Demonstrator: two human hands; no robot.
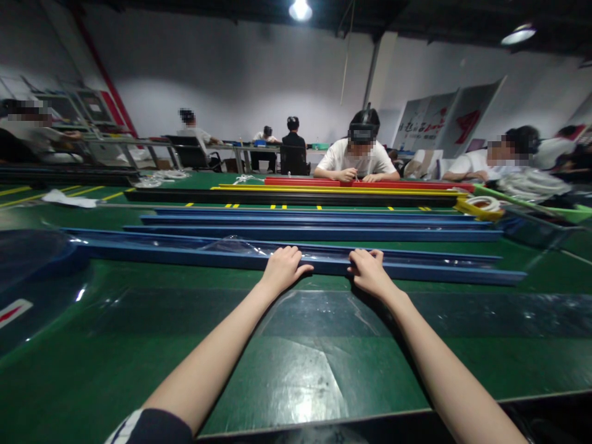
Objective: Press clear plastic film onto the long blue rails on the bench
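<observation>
Left sleeve [161,427] dark navy — white striping [124,427] on its outer side — left forearm [217,348] and hand [282,269] bare.

Blue channel [324,267]: one long, straight profile, with two raised walls and an open top.
Channel pose: it lies level with the open side up, running from left to right.
Channel place: on the green table [139,382], set well back from the near edge of this table.
Clear film [234,243]: thin, shiny and transparent, loosely wrinkled inside the channel; one part rises as a low peak, left of the table's middle.
</observation>
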